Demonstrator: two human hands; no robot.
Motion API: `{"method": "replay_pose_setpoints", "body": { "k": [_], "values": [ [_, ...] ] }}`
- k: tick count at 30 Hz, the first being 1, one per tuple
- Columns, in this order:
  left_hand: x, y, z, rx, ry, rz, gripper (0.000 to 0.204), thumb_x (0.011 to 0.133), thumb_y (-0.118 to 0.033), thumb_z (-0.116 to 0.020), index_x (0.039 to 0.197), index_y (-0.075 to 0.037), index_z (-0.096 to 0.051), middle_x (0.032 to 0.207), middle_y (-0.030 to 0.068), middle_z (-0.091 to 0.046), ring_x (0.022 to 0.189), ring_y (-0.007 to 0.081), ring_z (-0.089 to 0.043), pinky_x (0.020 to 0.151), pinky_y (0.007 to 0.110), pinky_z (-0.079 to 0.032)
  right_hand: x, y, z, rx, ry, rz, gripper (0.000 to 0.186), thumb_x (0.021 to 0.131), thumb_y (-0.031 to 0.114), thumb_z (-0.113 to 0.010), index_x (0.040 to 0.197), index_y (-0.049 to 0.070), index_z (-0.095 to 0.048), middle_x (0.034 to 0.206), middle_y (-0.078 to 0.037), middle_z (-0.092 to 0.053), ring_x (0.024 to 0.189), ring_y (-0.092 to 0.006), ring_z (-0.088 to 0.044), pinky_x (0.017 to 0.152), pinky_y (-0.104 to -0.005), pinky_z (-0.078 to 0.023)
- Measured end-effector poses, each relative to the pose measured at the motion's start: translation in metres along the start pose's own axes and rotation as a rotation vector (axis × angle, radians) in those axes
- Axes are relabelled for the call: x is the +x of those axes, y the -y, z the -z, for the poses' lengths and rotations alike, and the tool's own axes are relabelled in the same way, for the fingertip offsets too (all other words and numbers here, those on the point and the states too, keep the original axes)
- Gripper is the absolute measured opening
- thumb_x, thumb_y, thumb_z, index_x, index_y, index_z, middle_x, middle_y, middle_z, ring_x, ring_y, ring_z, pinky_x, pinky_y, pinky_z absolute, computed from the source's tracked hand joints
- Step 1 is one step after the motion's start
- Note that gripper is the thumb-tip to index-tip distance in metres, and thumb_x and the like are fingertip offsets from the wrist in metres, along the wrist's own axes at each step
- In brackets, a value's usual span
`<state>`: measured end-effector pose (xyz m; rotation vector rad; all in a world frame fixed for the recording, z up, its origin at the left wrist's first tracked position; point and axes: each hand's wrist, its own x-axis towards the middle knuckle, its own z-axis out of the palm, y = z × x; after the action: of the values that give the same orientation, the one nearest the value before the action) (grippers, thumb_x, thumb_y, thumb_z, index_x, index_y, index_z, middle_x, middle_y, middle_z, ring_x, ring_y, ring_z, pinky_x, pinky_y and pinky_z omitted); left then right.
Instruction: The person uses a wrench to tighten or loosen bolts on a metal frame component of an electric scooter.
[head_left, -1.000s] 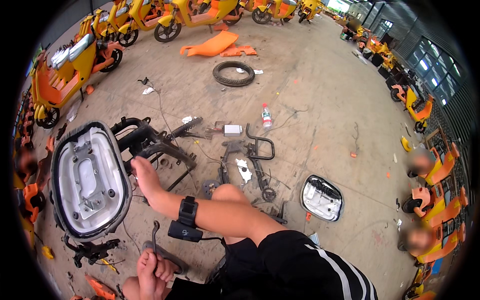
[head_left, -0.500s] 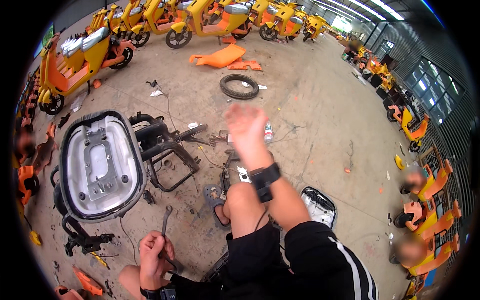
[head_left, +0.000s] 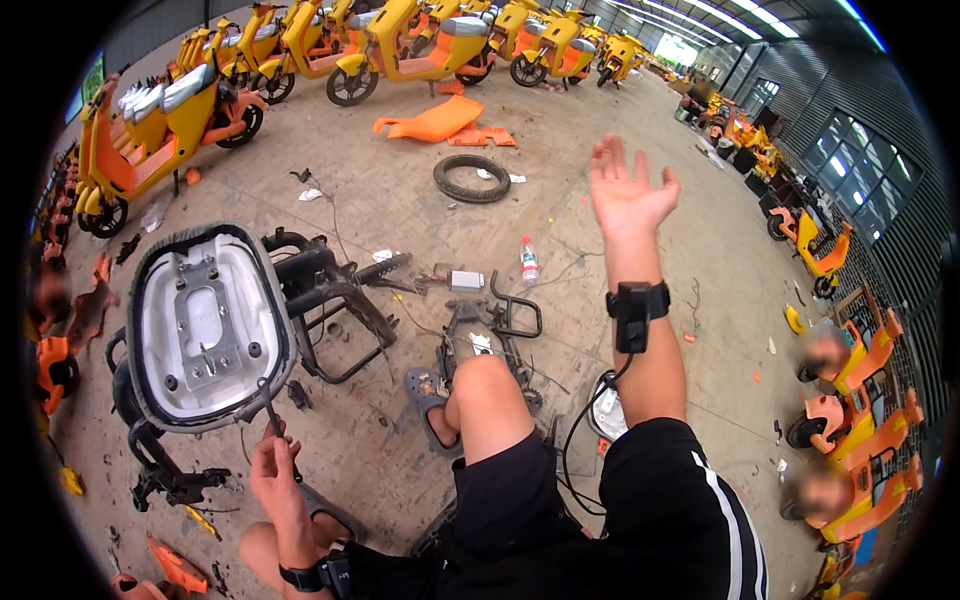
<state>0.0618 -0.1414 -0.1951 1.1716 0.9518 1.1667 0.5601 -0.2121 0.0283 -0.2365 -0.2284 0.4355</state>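
My left hand (head_left: 276,470) grips a dark wrench (head_left: 268,400) upright, its ring end at the lower right rim of an oblong white, black-edged part (head_left: 165,310). That part carries a metal plate (head_left: 196,320) with bolts and sits on a black scooter frame (head_left: 350,305). My right hand (head_left: 632,195) is raised above the floor at the right, palm up, fingers spread, holding nothing. My bent knee and grey clog (head_left: 430,405) are below the frame.
Loose frame pieces (head_left: 515,317), a silver box (head_left: 466,281), a plastic bottle (head_left: 528,260), a tyre (head_left: 470,178) and orange panels (head_left: 430,125) lie on the floor (head_left: 720,260). Yellow scooters (head_left: 410,45) line both sides and the back; blurred figures appear at the edges.
My right hand has left the black frame and swung up and right, opening palm up. My left hand has raised the wrench to the oblong part's rim. The view has shifted slightly.
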Motion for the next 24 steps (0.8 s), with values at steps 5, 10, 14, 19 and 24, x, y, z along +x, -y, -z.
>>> {"method": "replay_pose_setpoints", "body": {
  "k": [5,10,14,19,24],
  "values": [
    [0.0,-0.003,-0.002,0.003,-0.006,-0.054,0.017,0.098,-0.014,-0.059,0.105,0.001,-0.062,0.131,0.0177,-0.058,0.102,0.0162,-0.06,0.088,0.031,-0.052,-0.082,-0.099,0.023,-0.43,0.264,-0.352,0.029,0.096,0.024,-0.046,0.113,0.005,-0.059,0.104,-0.011,-0.066,0.093,-0.0226,-0.061,0.081,-0.0386,-0.048],
    [-0.006,0.003,-0.019,-0.03,0.036,-0.035,0.016,0.097,-0.013,-0.06,0.101,0.002,-0.063,0.134,0.017,-0.056,0.099,0.0135,-0.06,0.084,0.027,-0.05,-0.228,-0.188,0.066,-0.84,0.808,-1.079,0.038,0.1,0.029,-0.053,0.121,-0.002,-0.061,0.106,-0.009,-0.068,0.087,-0.016,-0.065,0.071,-0.0289,-0.052],
    [-0.008,-0.014,-0.032,0.196,0.091,0.033,0.017,0.095,-0.015,-0.063,0.101,0.0,-0.067,0.124,0.0088,-0.063,0.074,0.0045,-0.054,0.055,0.019,-0.038,-0.285,-0.229,0.095,-0.759,0.904,-0.811,0.039,0.101,0.032,-0.054,0.12,-0.001,-0.062,0.107,-0.008,-0.068,0.094,-0.0136,-0.064,0.077,-0.0274,-0.052],
    [-0.017,-0.03,-0.03,0.276,0.232,-0.005,0.024,0.093,-0.015,-0.064,0.107,0.004,-0.066,0.126,0.0171,-0.059,0.11,0.024,-0.061,0.085,0.032,-0.051,-0.291,-0.229,0.088,-0.686,0.64,-0.929,0.044,0.103,0.039,-0.047,0.112,-0.001,-0.063,0.091,-0.005,-0.067,0.076,-0.0128,-0.061,0.068,-0.0255,-0.049],
    [-0.026,-0.039,-0.014,0.353,0.169,-0.116,0.028,0.096,-0.012,-0.06,0.121,-0.001,-0.06,0.109,0.0086,-0.068,0.095,0.0156,-0.065,0.08,0.029,-0.052,-0.27,-0.234,0.091,-0.638,0.266,-1.118,0.047,0.103,0.043,-0.043,0.109,0.001,-0.063,0.083,-0.008,-0.064,0.054,-0.0172,-0.056,0.05,-0.0308,-0.045]
  ]
}}
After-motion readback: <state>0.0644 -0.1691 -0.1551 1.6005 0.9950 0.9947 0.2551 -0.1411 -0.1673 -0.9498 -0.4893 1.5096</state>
